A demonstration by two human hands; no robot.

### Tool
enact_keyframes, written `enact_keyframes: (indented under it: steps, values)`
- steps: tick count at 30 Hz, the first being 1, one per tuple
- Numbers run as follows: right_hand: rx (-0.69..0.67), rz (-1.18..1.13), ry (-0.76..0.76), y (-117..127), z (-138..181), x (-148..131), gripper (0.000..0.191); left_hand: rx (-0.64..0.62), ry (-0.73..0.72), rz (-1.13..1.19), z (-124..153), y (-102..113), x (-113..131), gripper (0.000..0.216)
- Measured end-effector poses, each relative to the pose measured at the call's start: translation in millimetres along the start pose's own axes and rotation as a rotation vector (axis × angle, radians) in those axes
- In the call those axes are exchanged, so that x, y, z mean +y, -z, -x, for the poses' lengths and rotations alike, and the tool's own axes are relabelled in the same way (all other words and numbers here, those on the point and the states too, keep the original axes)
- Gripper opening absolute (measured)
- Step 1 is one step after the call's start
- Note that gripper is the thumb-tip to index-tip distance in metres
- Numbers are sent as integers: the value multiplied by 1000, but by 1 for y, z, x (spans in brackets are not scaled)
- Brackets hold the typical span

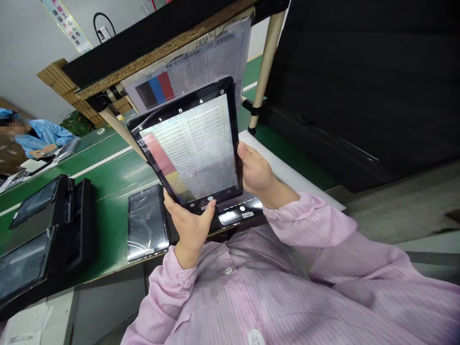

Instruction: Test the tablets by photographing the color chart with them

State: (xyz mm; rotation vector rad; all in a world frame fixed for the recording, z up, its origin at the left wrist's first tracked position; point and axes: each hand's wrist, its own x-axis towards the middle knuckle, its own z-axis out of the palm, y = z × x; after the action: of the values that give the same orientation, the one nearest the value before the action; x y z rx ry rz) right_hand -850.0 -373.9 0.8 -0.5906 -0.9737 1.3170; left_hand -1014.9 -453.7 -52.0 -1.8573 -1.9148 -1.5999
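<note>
I hold a black tablet (190,143) up in front of me with both hands. Its lit screen shows a camera view of a printed chart. My left hand (189,225) grips the tablet's lower edge, thumb on the screen near a round button. My right hand (256,171) clasps the tablet's right edge. Behind the tablet hangs the printed sheet (201,67) with black, blue and red colour bars and a table of text. Pink striped sleeves cover both my arms.
Another tablet in a clear wrap (147,223) lies on the green bench (108,172). Black racks holding tablets (39,225) stand at the left. A person in blue (39,139) works at the far left. A beige post (264,62) and black panel (359,81) stand at the right.
</note>
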Motion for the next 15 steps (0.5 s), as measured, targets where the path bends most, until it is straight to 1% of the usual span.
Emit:
enact_keyframes:
  steps: [2,4,6,8,10,11,13,15]
  values:
    - [8,4,-5,-1,2,-1,51,-9,35,77,-3,3,-6,107]
    - [8,16,-15,-2,5,-1,53,-47,95,249,-9,9,-15,90]
    - [4,17,-39,-5,11,-1,59,-88,218,527,-17,18,-23,72]
    - [-26,7,-53,-10,18,-3,64,-113,380,829,-24,27,-27,60]
    - [-118,13,-30,-15,25,-8,67,-126,514,1054,-27,34,-25,49]
    - [-178,28,-2,-17,27,-11,70,-138,560,1126,-27,37,-24,46]
    - [-283,91,63,-19,28,-18,75,-143,623,1204,-24,39,-20,43]
    - [-323,177,113,-20,27,-25,83,-133,654,1241,-20,38,-18,44]
